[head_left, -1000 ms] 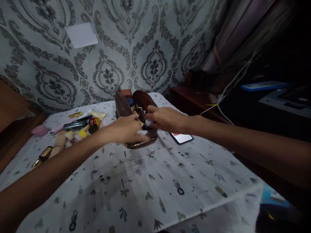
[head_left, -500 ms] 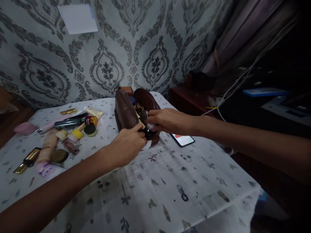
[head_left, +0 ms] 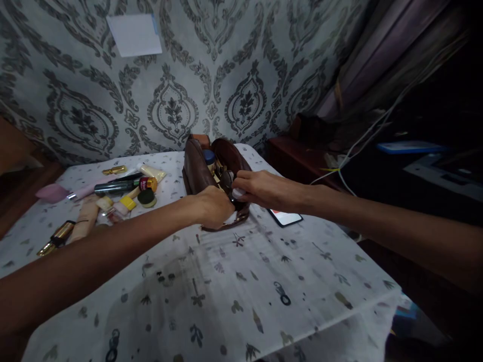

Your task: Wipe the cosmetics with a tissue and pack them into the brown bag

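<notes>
A brown leather pouch (head_left: 196, 168) stands unzipped on the cloth-covered table, with cosmetics inside, among them a blue-capped container (head_left: 209, 157) and gold-coloured pieces. My left hand (head_left: 216, 207) is curled over the pouch's near end, knuckles up; its fingertips are hidden, so what it grips cannot be made out. At the right side of the opening, my right hand (head_left: 260, 187) is closed, its fingers pressed round a small white rounded item (head_left: 238, 193). A dark round piece (head_left: 227, 179) shows just left of those fingers.
Left of the pouch lie several cosmetics: a dark tube (head_left: 113, 187), a red bottle with a gold cap (head_left: 147, 184), a green-topped jar (head_left: 147, 198), a cream tube (head_left: 154, 172) and a pink sponge (head_left: 52, 193). A phone (head_left: 286, 217) lies lit beneath my right forearm. White cables (head_left: 362, 136) hang at right.
My left hand has moved right and further over the pouch's near end, its fingers now tucked out of sight. My right hand stays at the opening. The whole view has shifted slightly.
</notes>
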Available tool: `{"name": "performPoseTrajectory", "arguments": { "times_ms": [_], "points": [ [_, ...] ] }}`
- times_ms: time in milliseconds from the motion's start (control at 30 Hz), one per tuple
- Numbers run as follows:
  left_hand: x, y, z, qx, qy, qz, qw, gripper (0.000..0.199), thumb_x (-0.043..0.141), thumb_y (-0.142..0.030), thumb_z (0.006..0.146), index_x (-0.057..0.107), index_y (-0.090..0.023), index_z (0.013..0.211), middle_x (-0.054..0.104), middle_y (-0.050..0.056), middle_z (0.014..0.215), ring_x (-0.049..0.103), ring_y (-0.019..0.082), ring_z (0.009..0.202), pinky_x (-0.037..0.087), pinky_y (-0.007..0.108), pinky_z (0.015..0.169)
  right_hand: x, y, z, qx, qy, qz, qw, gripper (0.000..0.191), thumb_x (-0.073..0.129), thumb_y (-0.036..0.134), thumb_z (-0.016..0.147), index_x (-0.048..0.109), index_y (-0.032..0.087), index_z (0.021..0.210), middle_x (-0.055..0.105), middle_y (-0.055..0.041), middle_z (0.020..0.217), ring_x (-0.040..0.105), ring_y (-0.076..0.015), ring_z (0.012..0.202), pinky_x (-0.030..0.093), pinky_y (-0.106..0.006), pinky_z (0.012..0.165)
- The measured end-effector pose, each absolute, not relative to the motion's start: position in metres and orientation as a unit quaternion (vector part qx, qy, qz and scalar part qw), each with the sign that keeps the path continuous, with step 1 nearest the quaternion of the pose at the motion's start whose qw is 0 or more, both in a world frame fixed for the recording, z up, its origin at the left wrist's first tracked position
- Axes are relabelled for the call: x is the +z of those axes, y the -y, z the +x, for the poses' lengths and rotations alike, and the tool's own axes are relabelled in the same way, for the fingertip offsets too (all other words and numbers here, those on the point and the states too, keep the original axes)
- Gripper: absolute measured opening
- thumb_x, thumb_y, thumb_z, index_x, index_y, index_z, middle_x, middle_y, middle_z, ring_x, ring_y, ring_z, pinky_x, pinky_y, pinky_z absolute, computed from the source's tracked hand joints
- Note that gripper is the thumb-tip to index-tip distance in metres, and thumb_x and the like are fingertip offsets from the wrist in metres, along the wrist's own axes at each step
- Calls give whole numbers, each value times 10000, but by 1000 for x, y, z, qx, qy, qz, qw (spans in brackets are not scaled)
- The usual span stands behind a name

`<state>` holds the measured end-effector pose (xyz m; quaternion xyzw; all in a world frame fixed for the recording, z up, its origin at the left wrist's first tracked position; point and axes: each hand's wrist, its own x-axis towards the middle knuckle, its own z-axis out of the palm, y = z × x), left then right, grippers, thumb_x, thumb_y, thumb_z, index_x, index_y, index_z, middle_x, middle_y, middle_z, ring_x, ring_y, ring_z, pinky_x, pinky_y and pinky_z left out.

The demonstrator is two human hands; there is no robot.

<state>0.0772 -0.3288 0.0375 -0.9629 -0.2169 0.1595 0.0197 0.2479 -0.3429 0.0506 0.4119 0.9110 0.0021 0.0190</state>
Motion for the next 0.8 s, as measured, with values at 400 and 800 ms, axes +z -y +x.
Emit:
{"name": "performPoseTrajectory", "arguments": {
  "times_ms": [400,800],
  "points": [
    [46,329,64,161,229,-960,16,164,577,-252,858,697,-144,885,727,132,1049,692,274,966,522,306,741,65,342,233,-16,-908,412,72,113,563,105,904,668,93,865,608,-93,924,527,-130,706,342,-244,639],
    [59,312,47,-152,281,-913,-253,240,516,-221,861,665,-151,1035,730,33,982,673,186,907,500,261,795,41,383,255,38,-884,466,14,238,432,126,944,522,88,1161,644,-123,1046,578,-162,672,254,-274,545]
  ]
}}
